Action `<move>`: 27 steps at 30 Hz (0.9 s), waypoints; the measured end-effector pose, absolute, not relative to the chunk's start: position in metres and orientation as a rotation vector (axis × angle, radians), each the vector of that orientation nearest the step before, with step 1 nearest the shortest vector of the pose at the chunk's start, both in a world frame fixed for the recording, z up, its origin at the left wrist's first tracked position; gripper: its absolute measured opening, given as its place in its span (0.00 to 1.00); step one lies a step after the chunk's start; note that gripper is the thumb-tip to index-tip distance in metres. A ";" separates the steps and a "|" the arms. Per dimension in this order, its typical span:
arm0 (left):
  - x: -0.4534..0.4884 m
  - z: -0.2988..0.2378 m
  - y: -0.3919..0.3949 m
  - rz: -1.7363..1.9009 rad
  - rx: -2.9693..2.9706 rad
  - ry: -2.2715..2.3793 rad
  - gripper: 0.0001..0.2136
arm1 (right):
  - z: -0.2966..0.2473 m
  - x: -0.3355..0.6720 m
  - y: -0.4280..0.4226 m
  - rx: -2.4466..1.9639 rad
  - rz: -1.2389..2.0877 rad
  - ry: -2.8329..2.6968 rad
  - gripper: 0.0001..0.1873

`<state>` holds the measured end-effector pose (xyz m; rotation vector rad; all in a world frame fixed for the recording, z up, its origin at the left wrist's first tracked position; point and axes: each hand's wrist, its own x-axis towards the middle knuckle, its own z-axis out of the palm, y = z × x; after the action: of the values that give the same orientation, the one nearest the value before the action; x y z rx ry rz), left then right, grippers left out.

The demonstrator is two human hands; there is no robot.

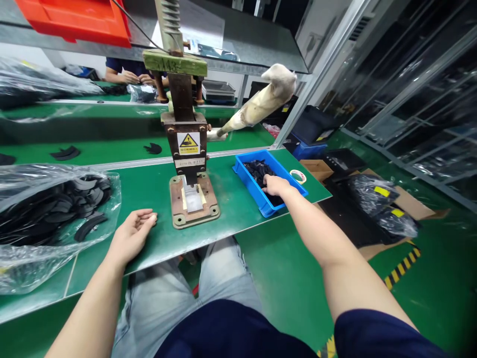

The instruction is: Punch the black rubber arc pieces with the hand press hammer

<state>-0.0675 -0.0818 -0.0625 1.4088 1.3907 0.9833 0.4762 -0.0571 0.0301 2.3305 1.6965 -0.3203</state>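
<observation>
Nearest me, my left hand [131,237] lies on the green table [231,209] close to its near edge, fingers loosely curled and a little apart, nothing in them. Left of it is a clear plastic bag [44,214] of black curved pieces; the film glares and the bag is cut off at the left border. Just right of the hand is the hand press [188,144], its brown base plate [194,203] bare in the middle. Further right, my right hand [275,185] is down in the blue bin [265,206], which sits angled near the table's right edge. The black parts [257,170] in it are small, dark and jumbled, shapes hard to make out. The fingertips are buried among them, so I can't tell whether they grip one. A tape roll [298,176] is just beyond the bin. There is open tabletop between press and bin. Above, the cloth-wrapped lever [261,102] points up to the right. Far left, another person's hands [136,78] are at the back bench.
</observation>
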 end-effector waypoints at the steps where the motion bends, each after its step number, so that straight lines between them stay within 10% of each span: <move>1: -0.068 -0.063 -0.082 0.985 1.414 1.387 0.32 | 0.031 0.477 -0.059 2.331 -0.324 1.701 0.26; 20: -0.058 -0.055 -0.088 1.163 1.356 1.382 0.27 | 0.081 0.442 -0.141 2.753 0.034 2.361 0.25; 27: -0.014 -0.017 -0.144 1.236 1.611 1.243 0.17 | 0.041 0.311 -0.179 2.282 -0.570 3.380 0.26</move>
<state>-0.0141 -0.1436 -0.0171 1.6109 1.2430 1.2361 0.3112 -0.1790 0.0410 2.2819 3.3800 -0.5697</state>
